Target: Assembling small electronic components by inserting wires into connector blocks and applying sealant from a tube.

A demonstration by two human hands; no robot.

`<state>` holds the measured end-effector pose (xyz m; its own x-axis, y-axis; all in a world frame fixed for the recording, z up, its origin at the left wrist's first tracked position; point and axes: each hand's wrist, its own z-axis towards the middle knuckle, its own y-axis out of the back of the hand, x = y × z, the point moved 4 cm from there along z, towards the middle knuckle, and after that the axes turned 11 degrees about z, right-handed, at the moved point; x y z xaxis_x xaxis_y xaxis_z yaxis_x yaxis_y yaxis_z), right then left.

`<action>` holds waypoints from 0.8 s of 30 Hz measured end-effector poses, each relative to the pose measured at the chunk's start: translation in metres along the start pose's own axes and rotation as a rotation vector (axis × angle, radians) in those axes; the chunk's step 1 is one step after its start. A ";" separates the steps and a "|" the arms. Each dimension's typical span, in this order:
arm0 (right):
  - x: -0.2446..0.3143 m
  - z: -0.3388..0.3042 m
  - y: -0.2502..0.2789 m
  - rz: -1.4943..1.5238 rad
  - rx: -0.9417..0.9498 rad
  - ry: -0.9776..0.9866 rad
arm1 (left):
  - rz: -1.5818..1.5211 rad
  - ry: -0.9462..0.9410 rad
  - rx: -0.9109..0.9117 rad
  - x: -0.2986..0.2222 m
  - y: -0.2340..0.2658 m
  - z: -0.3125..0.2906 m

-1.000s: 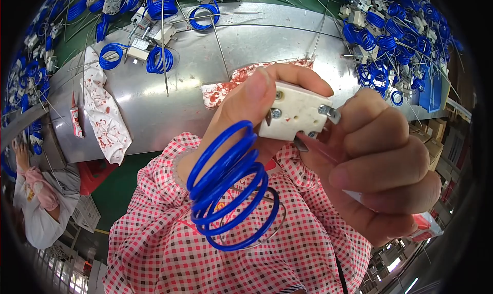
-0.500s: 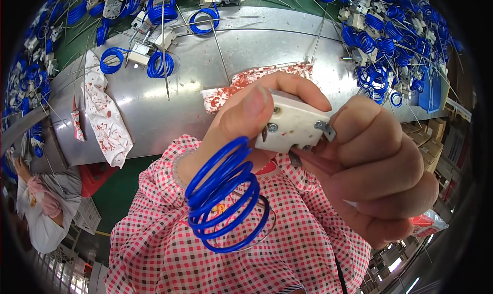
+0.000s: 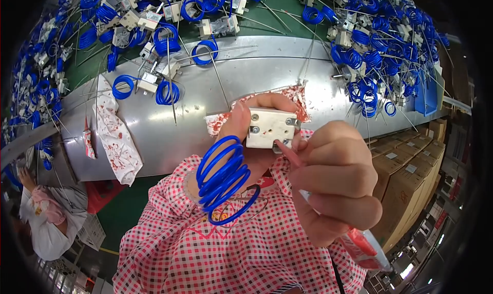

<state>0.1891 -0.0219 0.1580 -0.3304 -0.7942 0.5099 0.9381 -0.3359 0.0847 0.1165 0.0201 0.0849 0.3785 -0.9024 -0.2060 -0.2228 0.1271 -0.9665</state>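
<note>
My left hand (image 3: pixel 237 123) pinches a white block-shaped thermostat (image 3: pixel 268 132) by its edges, fingers behind and thumb at the side. Screws, metal tabs and small holes show on its face. From it a coil of blue capillary tubing (image 3: pixel 223 178) hangs over my left wrist. Curled in a fist, my right hand (image 3: pixel 339 173) grips a red-and-white squeeze tube (image 3: pixel 363 249). The tube's narrow reddish nozzle (image 3: pixel 290 154) points out between finger and thumb, and its tip is at the lower part of the thermostat's face. The middle of the tube is hidden by the fingers.
Piles of blue-coiled thermostats (image 3: pixel 377 50) lie along the far side of a steel table (image 3: pixel 169 140). A red-stained white cloth (image 3: pixel 119 140) and another squeeze tube (image 3: pixel 89 142) lie at left. Cardboard boxes (image 3: pixel 411 186) stand at right; a co-worker's arm (image 3: pixel 46 201) shows at far left.
My right hand has moved left and lower in the picture, and the nozzle now meets the thermostat's face. The thermostat has turned squarer to view; more of the squeeze tube shows.
</note>
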 end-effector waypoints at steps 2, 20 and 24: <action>0.002 0.000 0.001 -0.013 0.011 0.045 | 0.031 -0.038 0.041 0.002 0.001 0.001; -0.004 -0.003 0.005 0.240 -0.112 0.041 | 0.098 0.019 0.008 0.002 -0.004 -0.005; -0.007 0.001 0.007 0.378 -0.120 -0.066 | 0.083 0.026 0.051 -0.001 -0.009 -0.006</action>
<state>0.1977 -0.0179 0.1562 0.0472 -0.8401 0.5404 0.9720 -0.0859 -0.2185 0.1132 0.0172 0.0944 0.3373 -0.8979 -0.2828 -0.2061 0.2227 -0.9529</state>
